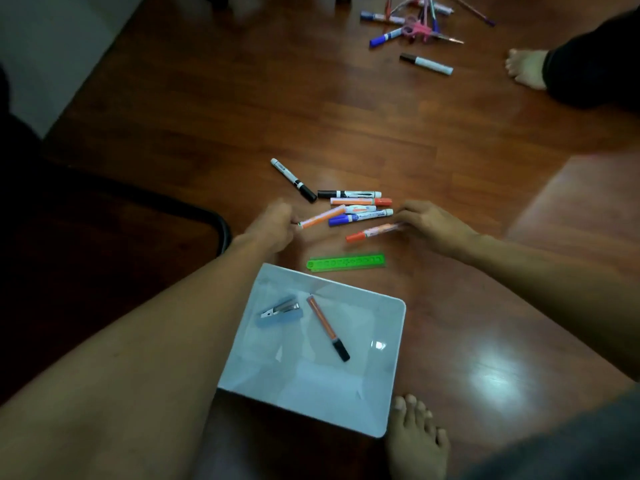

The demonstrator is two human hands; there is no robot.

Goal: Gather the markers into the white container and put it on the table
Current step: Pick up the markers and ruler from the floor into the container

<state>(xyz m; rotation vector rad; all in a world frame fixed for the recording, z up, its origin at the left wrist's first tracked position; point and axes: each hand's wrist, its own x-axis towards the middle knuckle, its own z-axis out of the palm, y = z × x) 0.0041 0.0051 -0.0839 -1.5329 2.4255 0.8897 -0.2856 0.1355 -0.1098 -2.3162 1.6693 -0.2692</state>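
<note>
A white container, shallow and rectangular with rounded corners, sits on a dark wooden floor close to the viewer. Inside it lie one orange marker with a black cap, running diagonally with the cap toward the near right, and one grey stapler.

Just beyond the container lies a single green ruler, its long axis left to right. Past the ruler, a cluster of seven markers rests on the floor. Two have black caps: one slants from far left to near right, and one lies level. An orange-capped marker lies level below it, then a shorter white one and a blue-capped one, cap at left.

The left hand pinches the near end of an orange-and-white marker that angles up to the right. The right hand has its fingertips closed on the end of a marker with an orange cap, cap pointing left.

Farther off lies a loose, blurred pile of pens and markers, too tangled to count, with one separate black-capped marker nearer.
</note>
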